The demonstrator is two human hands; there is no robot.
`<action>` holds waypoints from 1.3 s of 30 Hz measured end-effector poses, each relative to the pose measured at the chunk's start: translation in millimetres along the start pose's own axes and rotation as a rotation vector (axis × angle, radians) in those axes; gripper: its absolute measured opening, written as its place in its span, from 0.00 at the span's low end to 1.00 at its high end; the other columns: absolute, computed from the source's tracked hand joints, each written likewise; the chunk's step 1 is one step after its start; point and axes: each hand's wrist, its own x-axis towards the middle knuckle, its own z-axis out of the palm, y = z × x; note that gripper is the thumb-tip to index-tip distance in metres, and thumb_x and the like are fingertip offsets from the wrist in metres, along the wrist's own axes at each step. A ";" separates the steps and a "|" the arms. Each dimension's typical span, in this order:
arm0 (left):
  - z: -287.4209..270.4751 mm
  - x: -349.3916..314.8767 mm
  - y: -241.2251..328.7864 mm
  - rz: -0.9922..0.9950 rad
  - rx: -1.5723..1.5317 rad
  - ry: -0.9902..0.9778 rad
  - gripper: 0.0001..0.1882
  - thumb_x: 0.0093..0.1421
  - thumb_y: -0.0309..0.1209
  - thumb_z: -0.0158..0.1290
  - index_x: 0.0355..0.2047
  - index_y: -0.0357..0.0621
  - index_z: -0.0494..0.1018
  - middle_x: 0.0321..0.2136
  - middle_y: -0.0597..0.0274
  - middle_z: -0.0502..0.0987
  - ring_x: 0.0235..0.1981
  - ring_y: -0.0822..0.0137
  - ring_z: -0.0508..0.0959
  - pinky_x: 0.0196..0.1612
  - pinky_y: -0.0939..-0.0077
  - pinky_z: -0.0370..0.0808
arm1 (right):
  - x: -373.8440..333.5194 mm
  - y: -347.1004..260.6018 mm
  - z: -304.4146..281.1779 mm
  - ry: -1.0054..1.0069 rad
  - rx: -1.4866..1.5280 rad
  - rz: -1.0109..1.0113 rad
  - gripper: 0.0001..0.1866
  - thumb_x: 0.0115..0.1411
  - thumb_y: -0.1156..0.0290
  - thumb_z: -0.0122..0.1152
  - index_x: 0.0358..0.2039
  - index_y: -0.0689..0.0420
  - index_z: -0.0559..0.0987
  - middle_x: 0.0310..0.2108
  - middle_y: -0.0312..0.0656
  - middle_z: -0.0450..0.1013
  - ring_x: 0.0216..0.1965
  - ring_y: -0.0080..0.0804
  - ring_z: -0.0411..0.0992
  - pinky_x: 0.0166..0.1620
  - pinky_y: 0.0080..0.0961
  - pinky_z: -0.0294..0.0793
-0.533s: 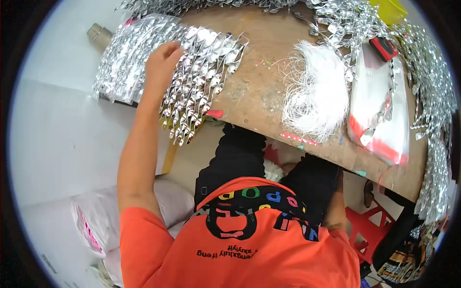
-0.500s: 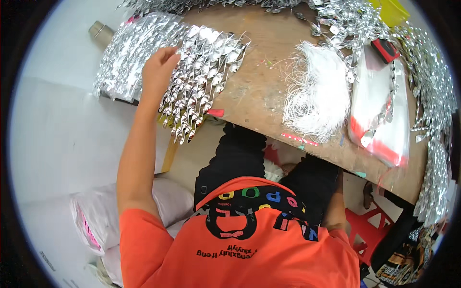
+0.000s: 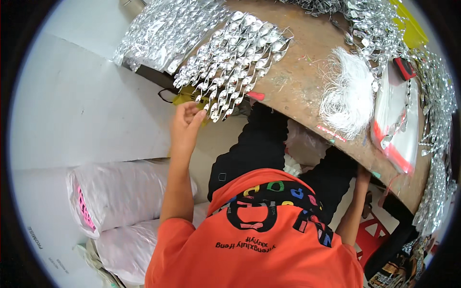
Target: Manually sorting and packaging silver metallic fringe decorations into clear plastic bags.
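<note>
Twisted silver strands [image 3: 235,55] with round shiny discs lie across the table's near left part, their lower ends hanging over the edge. At those ends, my left hand [image 3: 187,117] has its thumb and forefinger closed together on a strand's tip. Beside the loose strands, farther left, more silver strands lie under clear plastic [image 3: 165,33]. My right arm [image 3: 353,206] reaches down to the table's near edge on the right. The fingers of my right hand are hidden beneath the tabletop.
On the brown table [image 3: 293,86] lie a bundle of white string [image 3: 349,93], clear bags [image 3: 396,120] with red ends and a red-black tape measure [image 3: 404,68]. More silver strands [image 3: 437,139] hang at the right. Wrapped bundles [image 3: 129,197] lie at my left.
My left hand has moved from on top of the strands down to their hanging ends. The view has shifted, so the table sits farther right. My right hand stays under the table edge.
</note>
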 end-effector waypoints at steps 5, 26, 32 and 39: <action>2.6 5.1 -9.6 -0.159 -0.551 -0.072 0.18 0.56 0.25 0.54 0.45 0.36 0.62 0.30 0.60 0.73 0.29 0.75 0.73 0.31 0.82 0.69 | -46.5 -155.8 31.3 -0.278 -0.512 -0.233 0.16 0.59 0.71 0.54 0.47 0.61 0.74 0.45 0.46 0.72 0.47 0.35 0.70 0.51 0.30 0.66; 3.2 137.0 22.1 0.720 0.484 0.053 0.20 0.53 0.30 0.56 0.47 0.44 0.70 0.43 0.53 0.73 0.44 0.50 0.72 0.47 0.60 0.68 | 13.9 -331.5 266.1 -0.401 -0.215 -1.190 0.13 0.49 0.75 0.62 0.37 0.51 0.78 0.45 0.40 0.70 0.46 0.41 0.68 0.45 0.34 0.66; 9.4 130.8 12.7 0.710 0.493 0.011 0.21 0.53 0.30 0.55 0.48 0.42 0.70 0.43 0.51 0.73 0.45 0.49 0.71 0.48 0.59 0.67 | 14.1 -333.2 281.1 -0.431 -0.287 -1.267 0.17 0.45 0.70 0.66 0.38 0.47 0.78 0.44 0.35 0.69 0.47 0.38 0.65 0.48 0.36 0.62; -6.5 60.6 11.9 0.646 0.286 0.111 0.14 0.55 0.26 0.54 0.43 0.39 0.72 0.42 0.51 0.74 0.45 0.53 0.71 0.48 0.62 0.67 | 23.4 -333.1 276.1 -0.425 -0.378 -1.262 0.16 0.45 0.69 0.66 0.38 0.45 0.77 0.42 0.32 0.70 0.46 0.36 0.66 0.47 0.35 0.61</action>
